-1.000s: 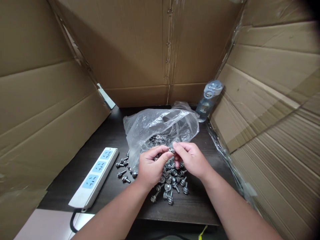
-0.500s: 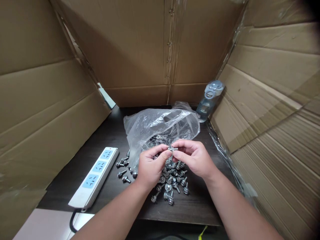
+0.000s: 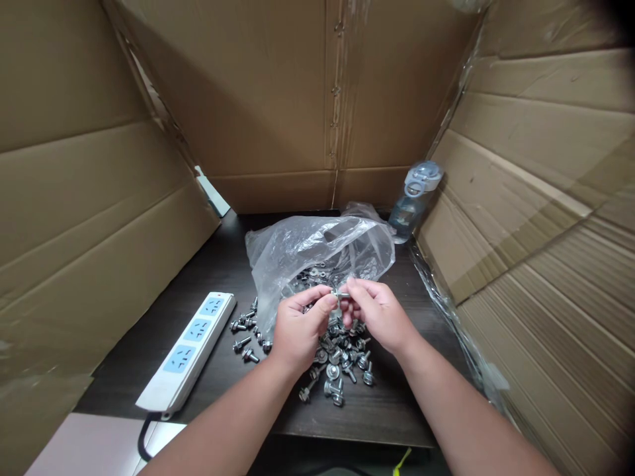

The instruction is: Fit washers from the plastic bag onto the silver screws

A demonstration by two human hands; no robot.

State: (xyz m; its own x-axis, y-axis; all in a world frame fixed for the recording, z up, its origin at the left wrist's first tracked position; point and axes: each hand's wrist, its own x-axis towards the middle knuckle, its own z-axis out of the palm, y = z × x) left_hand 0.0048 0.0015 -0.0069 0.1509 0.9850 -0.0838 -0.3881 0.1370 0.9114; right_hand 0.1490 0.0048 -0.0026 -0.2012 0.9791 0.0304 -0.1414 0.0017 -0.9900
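Note:
Between thumb and fingers, my left hand pinches the head end of a small silver bolt, held sideways with its shank to the right. My right hand has its thumb and fingers closed at the shank end. Something washer-like sits around the bolt near the left fingertips, too small to make out fully. Below both hands lies a heap of bolts, several with washers or nuts on them. A clear plastic bag lies open behind, with loose nuts and washers at its mouth.
To the left lies a white power strip with blue sockets and a black cable. A water bottle stands at the back right. Cardboard walls enclose the dark table at the back and both sides. Several bolts lie left of my left hand.
My right thumb has moved up from below the bolt to above its shank, and the right fingers have shifted around it. My left hand keeps its pinch.

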